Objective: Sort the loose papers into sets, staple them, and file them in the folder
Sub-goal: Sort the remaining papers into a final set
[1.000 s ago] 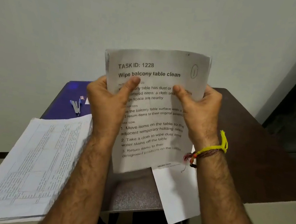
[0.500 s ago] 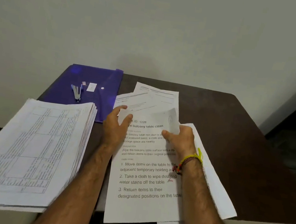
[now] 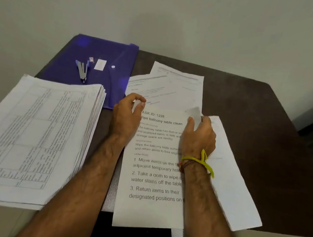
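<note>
Sorting step in hand, by the look of it. White printed sheet headed "TASK ID: 1228" point(image 3: 154, 170) flat on the dark brown table point(image 3: 259, 132), near edge overhanging. Left hand point(image 3: 125, 118) pinching its top left corner between thumb and curled fingers; right hand point(image 3: 199, 138) gripping the lifted top right corner. More loose white sheets point(image 3: 171, 88) beyond and beneath, fanned unevenly. Thick stack of white tabulated pages point(image 3: 29, 137) to the left, apart from the hands. Translucent blue plastic folder point(image 3: 104, 55) at the far left corner, small metal stapler point(image 3: 82, 70) lying on it, untouched.

Next, probably: squaring this sheet with its matching pages, then reaching across for the stapler. Nothing filed yet.
</note>
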